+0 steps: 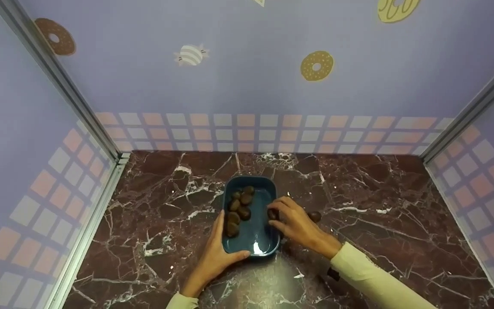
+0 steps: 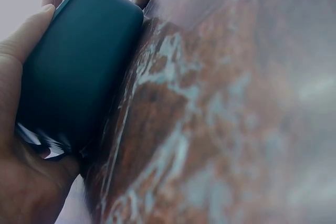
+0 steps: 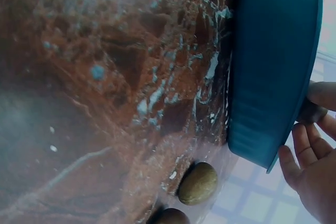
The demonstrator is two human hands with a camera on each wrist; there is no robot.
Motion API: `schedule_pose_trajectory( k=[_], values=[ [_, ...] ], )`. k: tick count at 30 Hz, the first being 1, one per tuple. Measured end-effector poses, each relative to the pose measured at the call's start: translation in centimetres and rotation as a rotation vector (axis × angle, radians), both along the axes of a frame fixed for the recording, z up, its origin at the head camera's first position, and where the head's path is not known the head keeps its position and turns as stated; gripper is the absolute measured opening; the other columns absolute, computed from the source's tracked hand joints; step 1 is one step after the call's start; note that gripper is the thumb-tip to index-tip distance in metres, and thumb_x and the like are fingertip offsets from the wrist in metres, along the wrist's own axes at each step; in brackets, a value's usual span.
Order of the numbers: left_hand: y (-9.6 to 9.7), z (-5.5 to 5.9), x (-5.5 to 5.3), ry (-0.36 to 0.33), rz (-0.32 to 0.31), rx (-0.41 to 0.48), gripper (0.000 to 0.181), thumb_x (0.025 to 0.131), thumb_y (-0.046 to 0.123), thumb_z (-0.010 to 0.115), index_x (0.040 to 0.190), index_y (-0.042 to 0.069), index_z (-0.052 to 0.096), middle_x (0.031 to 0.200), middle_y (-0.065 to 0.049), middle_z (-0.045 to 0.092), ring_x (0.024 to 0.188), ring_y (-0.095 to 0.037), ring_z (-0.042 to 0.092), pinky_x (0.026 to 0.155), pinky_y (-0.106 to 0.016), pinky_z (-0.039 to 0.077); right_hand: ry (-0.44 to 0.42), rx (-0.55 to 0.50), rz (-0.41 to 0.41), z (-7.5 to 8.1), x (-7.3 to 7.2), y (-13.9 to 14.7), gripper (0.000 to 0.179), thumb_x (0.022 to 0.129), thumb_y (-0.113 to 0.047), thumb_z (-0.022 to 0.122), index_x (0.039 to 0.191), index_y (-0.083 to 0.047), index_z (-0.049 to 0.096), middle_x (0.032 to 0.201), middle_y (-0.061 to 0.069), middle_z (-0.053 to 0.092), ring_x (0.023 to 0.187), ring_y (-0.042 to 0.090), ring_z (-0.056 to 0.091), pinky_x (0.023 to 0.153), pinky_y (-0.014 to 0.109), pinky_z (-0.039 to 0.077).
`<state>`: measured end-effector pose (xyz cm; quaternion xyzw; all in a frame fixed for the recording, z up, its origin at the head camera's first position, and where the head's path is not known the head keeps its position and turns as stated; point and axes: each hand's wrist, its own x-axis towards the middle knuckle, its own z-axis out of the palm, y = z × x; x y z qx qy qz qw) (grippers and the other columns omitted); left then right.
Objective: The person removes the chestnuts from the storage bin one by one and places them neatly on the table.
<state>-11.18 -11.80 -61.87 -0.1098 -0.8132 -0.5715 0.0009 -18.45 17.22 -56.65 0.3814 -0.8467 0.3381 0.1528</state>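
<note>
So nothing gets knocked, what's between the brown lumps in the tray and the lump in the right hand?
The head view shows only bare blue tray between the brown lumps and the held lump.

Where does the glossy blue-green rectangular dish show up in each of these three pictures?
Head: the glossy blue-green rectangular dish is below centre, its inside visible.
Left wrist: the dish is at left, its outside showing.
Right wrist: the dish is at right, reaching the top edge, outside showing.
Shared landmark: the dark reddish-brown, pale-veined, marble-look tabletop.
</note>
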Motion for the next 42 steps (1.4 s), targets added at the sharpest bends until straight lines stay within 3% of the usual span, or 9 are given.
schedule_pose_trajectory(
  k=[10,15,21,29,35,42],
  values=[
    [0.0,0.2,0.2,-0.011,0.006,-0.005,0.140,0.076,0.033,0.104,0.178,0.007,0.011,0.181,-0.029,0.010,0.165,-0.050,0.016,0.129,-0.070,0.018,0.082,-0.137,-0.028,-1.0,0.3,0.4,0.049,0.079,0.006,0.096,0.121,0.005,0.070,0.117,0.015,0.068,0.105,0.028,0.073,0.087,0.042,0.064],
    [-0.2,-0.1,0.7,-0.026,0.014,0.000,0.141,0.075,0.032,0.105,0.178,0.007,0.011,0.181,-0.029,0.011,0.165,-0.051,0.017,0.128,-0.072,0.018,0.053,-0.158,-0.051,-1.3,0.8,0.6,0.049,0.078,0.010,0.095,0.118,0.005,0.067,0.113,0.014,0.067,0.100,0.027,0.073,0.077,0.045,0.064],
    [-0.4,-0.4,0.9,-0.034,0.004,-0.016,0.141,0.077,0.036,0.104,0.177,0.006,0.009,0.181,-0.028,0.010,0.165,-0.051,0.016,0.127,-0.074,0.022,0.009,-0.162,-0.077,-1.5,1.2,1.1,0.047,0.078,0.013,0.094,0.116,0.003,0.068,0.104,0.011,0.067,0.085,0.022,0.066,0.067,0.038,0.057],
    [-0.2,0.0,0.2,0.009,-0.001,-0.022,0.142,0.076,0.040,0.104,0.177,0.005,0.010,0.181,-0.027,0.012,0.166,-0.047,0.018,0.129,-0.071,0.021,-0.126,-0.228,-0.153,-1.0,1.5,2.6,0.043,0.082,0.016,0.088,0.119,0.002,0.071,0.110,0.010,0.069,0.094,0.021,0.072,0.080,0.032,0.064],
    [-0.2,0.1,0.2,0.017,-0.002,-0.015,0.142,0.075,0.040,0.104,0.177,0.004,0.012,0.181,-0.028,0.013,0.165,-0.047,0.018,0.129,-0.068,0.021,-0.144,-0.286,-0.257,-0.6,1.7,4.4,0.043,0.080,0.017,0.089,0.117,0.003,0.072,0.116,0.012,0.070,0.101,0.026,0.071,0.087,0.023,0.058],
    [-0.2,-0.1,0.2,0.007,0.002,-0.003,0.143,0.075,0.039,0.104,0.177,0.005,0.011,0.181,-0.027,0.013,0.166,-0.047,0.018,0.129,-0.070,0.021,-0.197,-0.366,-0.344,-0.5,1.8,6.6,0.044,0.079,0.023,0.087,0.118,0.011,0.070,0.115,0.020,0.068,0.101,0.033,0.075,0.090,0.016,0.059]
  ],
)
